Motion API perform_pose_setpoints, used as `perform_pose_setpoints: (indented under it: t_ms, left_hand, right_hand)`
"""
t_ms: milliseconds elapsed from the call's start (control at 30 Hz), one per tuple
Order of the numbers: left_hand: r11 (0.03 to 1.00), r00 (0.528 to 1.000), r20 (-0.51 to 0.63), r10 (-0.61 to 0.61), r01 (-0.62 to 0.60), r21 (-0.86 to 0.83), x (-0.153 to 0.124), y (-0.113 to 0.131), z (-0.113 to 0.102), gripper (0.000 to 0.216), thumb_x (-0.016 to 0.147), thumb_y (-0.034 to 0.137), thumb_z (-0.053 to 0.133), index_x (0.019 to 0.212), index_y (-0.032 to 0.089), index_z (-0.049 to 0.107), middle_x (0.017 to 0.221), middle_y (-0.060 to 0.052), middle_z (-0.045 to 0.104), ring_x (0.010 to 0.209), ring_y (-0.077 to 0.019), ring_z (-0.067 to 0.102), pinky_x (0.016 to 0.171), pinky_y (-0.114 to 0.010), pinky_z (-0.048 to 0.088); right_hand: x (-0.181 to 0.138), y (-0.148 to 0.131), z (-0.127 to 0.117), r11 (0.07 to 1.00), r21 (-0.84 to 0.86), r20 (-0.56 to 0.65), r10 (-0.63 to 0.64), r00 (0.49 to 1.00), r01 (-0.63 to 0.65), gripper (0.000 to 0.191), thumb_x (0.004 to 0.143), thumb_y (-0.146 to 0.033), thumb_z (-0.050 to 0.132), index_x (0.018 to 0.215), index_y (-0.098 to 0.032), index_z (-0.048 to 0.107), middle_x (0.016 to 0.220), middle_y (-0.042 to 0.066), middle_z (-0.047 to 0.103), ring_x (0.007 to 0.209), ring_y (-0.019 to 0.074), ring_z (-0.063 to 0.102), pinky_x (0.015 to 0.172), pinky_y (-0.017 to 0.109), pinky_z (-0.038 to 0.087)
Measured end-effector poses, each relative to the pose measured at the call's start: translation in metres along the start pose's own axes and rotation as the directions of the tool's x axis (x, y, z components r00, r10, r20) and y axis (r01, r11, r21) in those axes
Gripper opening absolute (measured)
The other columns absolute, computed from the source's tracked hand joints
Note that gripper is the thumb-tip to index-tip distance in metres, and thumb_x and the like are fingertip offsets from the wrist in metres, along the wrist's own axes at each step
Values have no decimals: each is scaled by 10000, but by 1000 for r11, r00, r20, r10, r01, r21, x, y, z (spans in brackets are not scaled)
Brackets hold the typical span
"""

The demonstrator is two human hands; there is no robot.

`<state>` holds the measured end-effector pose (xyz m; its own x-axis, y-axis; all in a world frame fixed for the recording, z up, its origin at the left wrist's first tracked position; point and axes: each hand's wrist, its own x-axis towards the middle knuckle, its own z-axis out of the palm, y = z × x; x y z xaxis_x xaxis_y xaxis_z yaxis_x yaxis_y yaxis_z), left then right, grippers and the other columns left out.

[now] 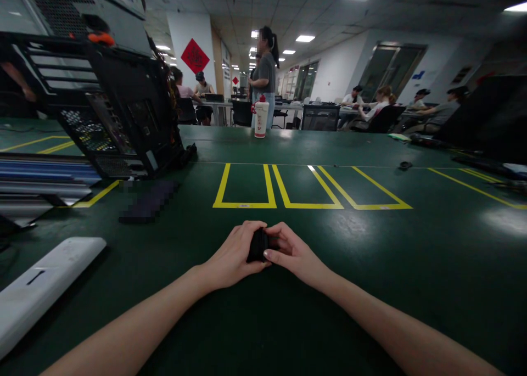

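Near the middle of the green table (313, 321), a small black boxy object (257, 246) sits between my two hands. My left hand (236, 252) is wrapped round its left side, with the thumb along the near edge and fingers over the far edge. From the right, my right hand (290, 252) pinches the object's right edge between thumb and fingers. What kind of object it is I cannot make out, since my fingers cover much of it. Whether it rests on the table or is slightly raised is unclear.
Yellow tape outlines (245, 205) mark the table ahead. At left stand an open black computer case (123, 112) and a long white device (49, 288). A white bottle (260, 121) with a red lid stands at the far edge. People sit and stand beyond.
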<state>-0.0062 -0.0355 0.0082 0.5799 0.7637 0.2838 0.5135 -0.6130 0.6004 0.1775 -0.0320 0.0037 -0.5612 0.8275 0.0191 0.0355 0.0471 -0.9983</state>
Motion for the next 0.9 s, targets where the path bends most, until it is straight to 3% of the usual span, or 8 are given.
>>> perform_pose_setpoints:
  t_ms: [200, 367, 600, 733, 900]
  left_hand:
    - [1000, 1000, -23, 19, -19, 0, 0, 1, -1, 578, 735, 251, 620, 1206, 237, 286, 1162, -79, 439, 1051, -232, 460, 899, -424, 390]
    - [1000, 1000, -16, 20, -20, -4, 0, 0, 0, 575, 737, 241, 618, 1207, 239, 287, 1145, -74, 446, 1045, -225, 458, 905, -414, 385]
    - [1000, 1000, -20, 13, -13, 16, 0, -1, 1, 567, 734, 250, 614, 1200, 241, 291, 1143, -76, 442, 1030, -235, 461, 888, -427, 385]
    - [1000, 999, -35, 7, -6, 21, 0, -2, 2, 579, 727, 260, 622, 1201, 236, 290, 1144, -77, 439, 1024, -233, 462, 882, -416, 391]
    - [1000, 1000, -21, 9, -8, 1, 0, 0, 0, 565, 733, 265, 618, 1199, 245, 299, 1140, -69, 444, 1025, -229, 464, 885, -413, 396]
  right_hand:
    - [3, 3, 1, 999, -29, -56, -31, 998, 30, 186, 792, -273, 527, 959, -223, 464, 979, 11, 521, 927, 159, 549, 771, 317, 473]
    - [3, 4, 2, 999, -54, -75, -10, 997, 5, 265, 797, -264, 521, 1050, -235, 448, 1062, 28, 495, 983, 166, 524, 835, 340, 455]
    - [0, 2, -1, 1000, -10, 1, -18, 1000, 18, 259, 761, -199, 572, 984, -226, 443, 1059, 22, 499, 1016, 178, 518, 825, 342, 464]
    - [1, 5, 0, 1000, -5, -25, -14, 1000, 14, 210, 784, -250, 544, 962, -224, 434, 999, 21, 515, 941, 167, 547, 756, 318, 479]
    - [3, 4, 2, 999, -30, -58, -23, 998, 22, 226, 789, -247, 534, 996, -234, 443, 1021, 17, 494, 940, 155, 535, 785, 313, 471]
